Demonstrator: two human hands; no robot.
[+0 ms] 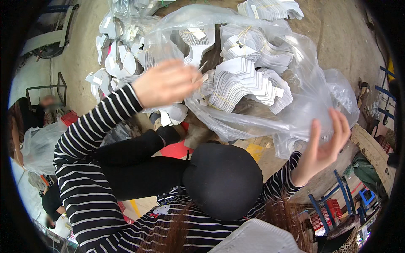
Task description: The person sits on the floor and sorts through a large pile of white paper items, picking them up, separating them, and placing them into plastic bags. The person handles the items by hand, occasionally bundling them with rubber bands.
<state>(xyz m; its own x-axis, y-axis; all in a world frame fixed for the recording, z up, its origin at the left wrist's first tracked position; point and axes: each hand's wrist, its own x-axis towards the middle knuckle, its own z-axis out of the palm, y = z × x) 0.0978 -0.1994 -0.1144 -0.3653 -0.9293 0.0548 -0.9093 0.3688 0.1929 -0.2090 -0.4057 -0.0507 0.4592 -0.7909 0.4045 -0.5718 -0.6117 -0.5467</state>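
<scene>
My left hand (168,83) is over the near left edge of a large clear plastic bag (249,126). Its fingers are smeared by motion, so I cannot see whether they hold anything. At the bag's right side my right hand (325,147) has its fingers spread, with nothing visible in them. Inside the wide bag mouth lie banded stacks of curved white-grey cut pieces (230,90). Behind these is another stack bound with yellow bands (240,44). A further stack (198,44) lies at the bag's far left.
More loose bundles of grey-white pieces (120,63) are heaped left of the bag, and one bundle (272,9) lies beyond it. A black rounded object (223,181) is near my lap. Blue-framed stool legs (337,198) stand at lower right. Another person (31,114) is at far left.
</scene>
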